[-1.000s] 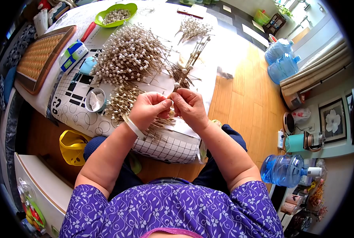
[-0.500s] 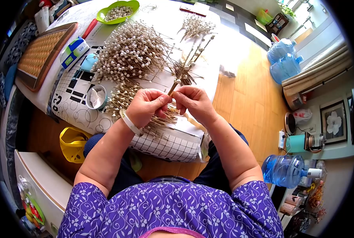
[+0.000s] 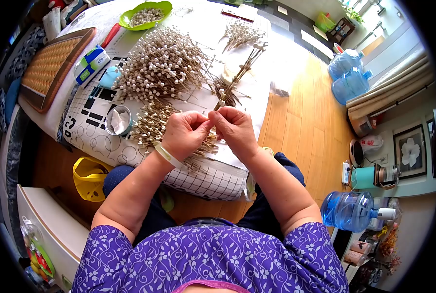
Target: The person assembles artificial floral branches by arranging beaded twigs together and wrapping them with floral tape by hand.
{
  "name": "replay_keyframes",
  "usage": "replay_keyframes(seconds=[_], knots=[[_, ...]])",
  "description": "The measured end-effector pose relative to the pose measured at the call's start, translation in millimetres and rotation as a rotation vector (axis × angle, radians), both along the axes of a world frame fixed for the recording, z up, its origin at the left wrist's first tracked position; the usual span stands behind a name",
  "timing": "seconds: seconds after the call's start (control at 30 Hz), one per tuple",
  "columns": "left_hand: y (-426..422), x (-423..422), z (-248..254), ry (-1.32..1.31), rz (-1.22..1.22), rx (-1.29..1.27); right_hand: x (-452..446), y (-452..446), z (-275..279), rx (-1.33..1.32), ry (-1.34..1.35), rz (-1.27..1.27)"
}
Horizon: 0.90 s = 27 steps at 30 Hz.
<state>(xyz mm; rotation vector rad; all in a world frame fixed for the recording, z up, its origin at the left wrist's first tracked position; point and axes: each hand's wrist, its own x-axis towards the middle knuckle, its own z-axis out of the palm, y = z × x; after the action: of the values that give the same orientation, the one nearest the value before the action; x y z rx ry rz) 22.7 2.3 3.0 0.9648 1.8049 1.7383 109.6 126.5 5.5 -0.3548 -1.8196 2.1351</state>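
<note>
My left hand (image 3: 184, 133) and my right hand (image 3: 235, 129) meet over the near side of the table, thumbs and fingertips pinched together. From between them a thin brown stem with small beads along it (image 3: 241, 73) slants up and away to the right. Its lower end is hidden by my fingers. A large heap of white-beaded stems (image 3: 159, 63) lies beyond my left hand. Closer in, a second pile of pale-tipped stems (image 3: 152, 122) lies partly behind that hand. Several dark stems (image 3: 230, 97) rest on the table under the held one.
A small beaded bunch (image 3: 242, 35) lies at the far right of the table. A green bowl of beads (image 3: 166, 7), a small tub with white tissue (image 3: 119, 120) and a tissue pack (image 3: 92, 63) stand leftward. A yellow bag (image 3: 88, 178) sits below the table's left side.
My hands have drawn closer together, with the fingertips now touching. The beaded stem has turned slightly, and its tip leans a little farther right.
</note>
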Motion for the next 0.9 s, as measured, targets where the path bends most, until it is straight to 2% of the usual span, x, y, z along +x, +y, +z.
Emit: replay_keyframes(seconds=[0.13,0.2,0.23,0.3,0.67,0.77,0.83,0.9], knots=[[-1.2,-1.7,-0.2,-0.020,-0.050,-0.003,0.1,1.8,0.6,-0.020,0.017,-0.006],[-1.6,-1.8,6.5,-0.343,-0.176,-0.007,0.5,4.2,1.7,-0.024,0.018,0.003],[-2.3,-3.1,8.8,-0.343,-0.177,-0.006,0.7,4.8,2.1,-0.029,0.019,0.013],[-4.5,-8.1,11.7,-0.583,-0.290,-0.023,0.8,5.0,2.7,-0.031,-0.004,0.027],[-4.4,-10.1,10.0,-0.401,-0.155,-0.080,3.0,15.7,0.1,-0.110,-0.063,0.108],[-1.8,-8.4,3.5,-0.283,-0.112,-0.014,1.9,12.0,-0.8,-0.088,-0.031,0.084],[-1.3,-7.0,-0.1,-0.059,-0.071,-0.014,0.9,7.3,0.6,-0.073,-0.054,0.054],[-1.9,-4.3,5.0,-0.042,-0.066,-0.045,0.7,5.0,1.5,-0.046,-0.043,0.036]])
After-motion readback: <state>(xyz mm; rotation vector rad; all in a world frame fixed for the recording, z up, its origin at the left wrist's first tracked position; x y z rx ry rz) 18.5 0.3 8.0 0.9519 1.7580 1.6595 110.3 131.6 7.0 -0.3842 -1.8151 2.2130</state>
